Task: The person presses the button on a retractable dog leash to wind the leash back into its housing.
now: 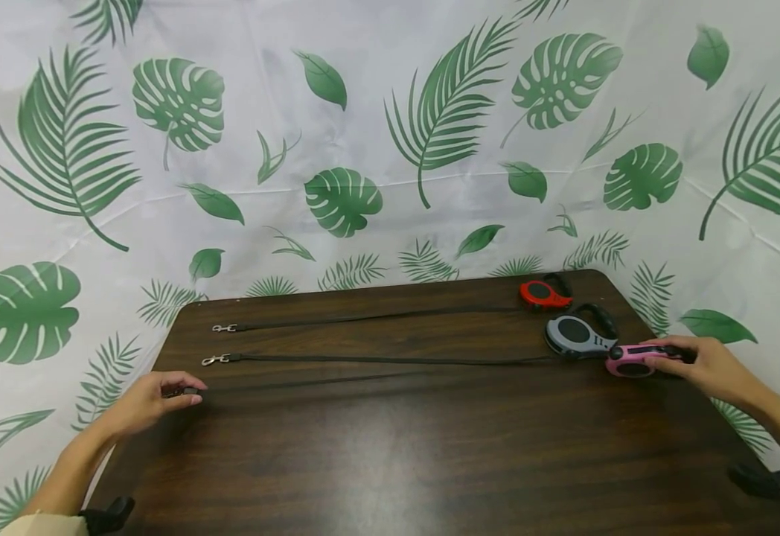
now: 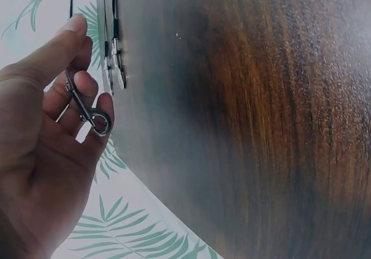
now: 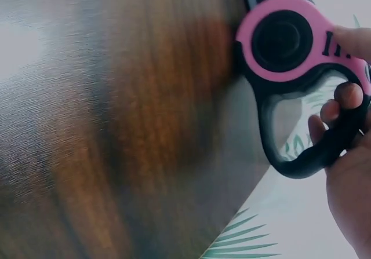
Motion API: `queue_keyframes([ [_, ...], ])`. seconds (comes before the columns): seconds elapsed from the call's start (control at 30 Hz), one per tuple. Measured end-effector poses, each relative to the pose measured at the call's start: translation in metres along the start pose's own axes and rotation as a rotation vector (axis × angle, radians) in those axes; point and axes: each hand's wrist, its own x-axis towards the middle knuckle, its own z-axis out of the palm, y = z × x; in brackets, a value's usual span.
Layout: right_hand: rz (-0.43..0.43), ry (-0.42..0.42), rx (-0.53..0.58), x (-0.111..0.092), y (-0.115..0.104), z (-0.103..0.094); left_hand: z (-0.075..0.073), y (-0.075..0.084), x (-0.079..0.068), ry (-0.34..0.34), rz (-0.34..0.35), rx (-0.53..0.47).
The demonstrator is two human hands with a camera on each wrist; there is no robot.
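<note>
My right hand (image 1: pixel 708 365) grips the black handle of a pink retractable dog leash (image 1: pixel 630 361), fingers through the loop in the right wrist view. Its dark cord (image 1: pixel 336 382) stretches left across the table to my left hand (image 1: pixel 149 402). There the thumb and fingertips pinch the cord end, and the metal snap hook (image 2: pixel 98 121) hangs in front of the curled fingers. Just beyond the pink leash is a grey retractable leash (image 1: pixel 574 333), its cord drawn out to a snap hook (image 1: pixel 216 359). A red retractable leash (image 1: pixel 545 293) lies farther back, its snap hook (image 1: pixel 224 327) at the left.
The dark wooden table (image 1: pixel 390 454) has rounded back corners. A white cloth with green leaf prints (image 1: pixel 363 112) hangs behind it and at both sides. The two laid-out cords run roughly parallel to the back edge. Both hands are near the table's side edges.
</note>
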Motion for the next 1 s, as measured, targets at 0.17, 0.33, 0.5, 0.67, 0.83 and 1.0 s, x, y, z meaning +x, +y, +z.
queue_keyframes([
  [0.17,0.043,-0.038,0.078,0.004,0.004,-0.005,-0.004,0.003,0.001,0.02,-0.053,0.009],
  [0.33,0.086,-0.081,0.108,0.009,0.008,-0.009,-0.007,0.005,0.001,0.022,-0.049,-0.013],
  [0.5,0.09,-0.057,0.148,0.012,0.011,-0.015,-0.01,0.007,0.0,0.012,-0.063,-0.03],
  [0.67,0.048,0.001,0.202,0.014,0.013,-0.018,-0.012,0.007,0.0,0.019,-0.06,-0.026],
  [0.83,0.031,0.022,0.256,0.014,0.016,-0.018,-0.016,0.007,0.002,0.021,-0.057,-0.021],
  [1.0,0.007,0.012,0.409,0.013,0.018,-0.019,-0.019,0.009,0.003,0.039,-0.049,-0.006],
])
